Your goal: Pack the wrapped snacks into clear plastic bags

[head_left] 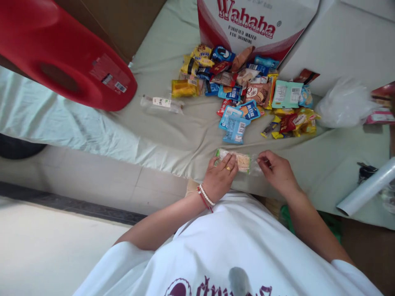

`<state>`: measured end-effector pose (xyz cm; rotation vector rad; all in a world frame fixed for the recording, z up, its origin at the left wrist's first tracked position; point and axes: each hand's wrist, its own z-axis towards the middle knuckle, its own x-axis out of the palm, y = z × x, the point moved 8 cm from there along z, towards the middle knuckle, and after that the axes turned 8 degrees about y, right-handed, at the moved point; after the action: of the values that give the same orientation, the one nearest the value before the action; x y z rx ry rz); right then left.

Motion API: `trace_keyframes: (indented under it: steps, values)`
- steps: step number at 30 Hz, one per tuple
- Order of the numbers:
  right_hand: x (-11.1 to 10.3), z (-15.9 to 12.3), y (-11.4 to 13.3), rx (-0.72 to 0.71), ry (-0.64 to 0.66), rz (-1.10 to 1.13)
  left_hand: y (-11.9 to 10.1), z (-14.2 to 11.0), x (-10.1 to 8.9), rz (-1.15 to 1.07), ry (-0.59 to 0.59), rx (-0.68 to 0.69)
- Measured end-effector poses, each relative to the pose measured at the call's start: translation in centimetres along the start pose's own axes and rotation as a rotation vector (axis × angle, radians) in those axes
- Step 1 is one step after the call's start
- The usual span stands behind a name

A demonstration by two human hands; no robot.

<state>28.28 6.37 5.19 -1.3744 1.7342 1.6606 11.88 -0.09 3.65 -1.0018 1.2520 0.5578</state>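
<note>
A clear packet of pale, layered biscuits [243,161] with green printing lies on the cloth near the front edge. My left hand [222,172] rests over its left part, fingers closed on the wrapper. At the packet's right end, the thumb and fingertips of my right hand [276,170] pinch the loose transparent wrapper. Just beyond my hands lie light-blue snack packets [236,129]. Behind them spreads a pile of mixed wrapped snacks [257,94]. My left fingers partly cover the biscuits.
A white-and-red Wahaha carton [249,24] stands behind the pile. One clear packet [162,103] lies apart on the pale green cloth [148,135]. At left is a large red jug [92,70]. A white plastic bag [345,102] and a shiny roll [367,187] are at right.
</note>
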Motion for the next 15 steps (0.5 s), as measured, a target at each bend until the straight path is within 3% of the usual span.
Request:
trace_keyframes:
  steps: [4,8,12,15]
  values:
    - [1.7,2.5,4.4,0.034,0.108,-0.117,-0.1,-0.1,-0.4,-0.017,0.001,0.001]
    - [4.6,4.5,7.2,0.069,0.227,-0.299,2.4,-0.8,-1.3,-0.203,-0.072,-0.063]
    - [5.5,4.2,7.8,0.04,0.215,-0.35,7.5,-2.3,-2.2,-0.294,-0.268,-0.459]
    - [5.4,3.5,7.6,0.017,0.174,-0.324,8.2,-2.1,-1.3,-0.24,-0.186,-0.603]
